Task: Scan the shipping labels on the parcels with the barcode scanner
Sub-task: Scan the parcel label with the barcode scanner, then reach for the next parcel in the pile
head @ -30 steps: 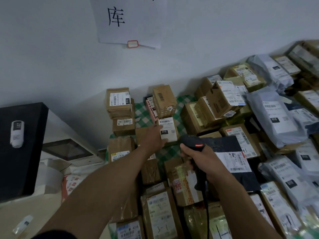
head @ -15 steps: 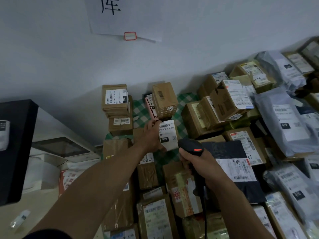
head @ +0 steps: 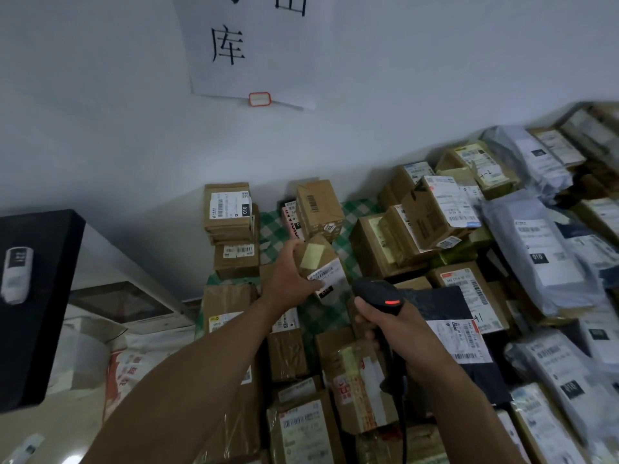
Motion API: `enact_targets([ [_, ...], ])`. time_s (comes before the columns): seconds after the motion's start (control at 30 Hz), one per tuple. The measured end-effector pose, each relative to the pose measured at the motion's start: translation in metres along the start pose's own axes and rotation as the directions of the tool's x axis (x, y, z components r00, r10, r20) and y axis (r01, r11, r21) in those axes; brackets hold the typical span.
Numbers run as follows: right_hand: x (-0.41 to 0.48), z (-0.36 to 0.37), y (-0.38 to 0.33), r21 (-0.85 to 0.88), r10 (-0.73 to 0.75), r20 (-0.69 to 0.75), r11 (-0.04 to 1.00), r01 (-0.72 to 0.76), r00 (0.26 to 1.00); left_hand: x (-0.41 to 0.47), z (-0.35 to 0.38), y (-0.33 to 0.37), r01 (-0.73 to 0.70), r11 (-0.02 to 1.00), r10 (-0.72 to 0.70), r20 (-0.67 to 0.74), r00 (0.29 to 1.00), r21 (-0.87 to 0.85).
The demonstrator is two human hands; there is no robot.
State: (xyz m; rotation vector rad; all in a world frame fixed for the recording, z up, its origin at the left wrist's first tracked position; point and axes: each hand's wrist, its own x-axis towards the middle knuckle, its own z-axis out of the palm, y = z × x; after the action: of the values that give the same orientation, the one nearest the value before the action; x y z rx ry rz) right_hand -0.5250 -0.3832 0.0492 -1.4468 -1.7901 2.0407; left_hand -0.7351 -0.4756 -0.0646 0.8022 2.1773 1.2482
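In the head view, the left hand (head: 290,279) curls its fingers round a small brown parcel (head: 320,262), tilted above the green checked cloth (head: 351,212), its label (head: 326,274) facing the black barcode scanner (head: 378,291), whose handle the right hand (head: 398,326) grips just beside it.

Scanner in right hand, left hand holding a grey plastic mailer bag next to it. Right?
No. The head view shows the left hand gripping a small cardboard box with a white label, not a grey mailer bag. The scanner is in the right hand, next to it.
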Motion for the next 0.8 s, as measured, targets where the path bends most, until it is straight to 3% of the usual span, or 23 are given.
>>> enact_targets([
  [0.13, -0.007, 0.003, -0.007, 0.001, -0.051, -0.01, 0.999, 0.051, 0.999, -0.014, -0.031, 0.025, 0.167, 0.953, -0.19, -0.069, 0.979, -0.255],
  [0.37, -0.043, 0.023, -0.022, 0.052, -0.178, -0.05, 0.982, 0.18, 0.983, -0.064, -0.063, 0.044, 0.217, 0.904, -0.257, -0.063, 0.964, -0.368],
  [0.53, -0.07, 0.035, -0.028, 0.083, -0.231, -0.019, 0.969, 0.232, 0.973, -0.099, -0.073, 0.056, 0.213, 0.908, -0.222, 0.016, 0.975, -0.361],
  [0.8, -0.104, 0.042, -0.028, -0.003, -0.261, 0.034, 0.965, 0.261, 0.965, -0.143, -0.077, 0.071, 0.145, 0.919, -0.156, -0.003, 0.988, -0.367],
])
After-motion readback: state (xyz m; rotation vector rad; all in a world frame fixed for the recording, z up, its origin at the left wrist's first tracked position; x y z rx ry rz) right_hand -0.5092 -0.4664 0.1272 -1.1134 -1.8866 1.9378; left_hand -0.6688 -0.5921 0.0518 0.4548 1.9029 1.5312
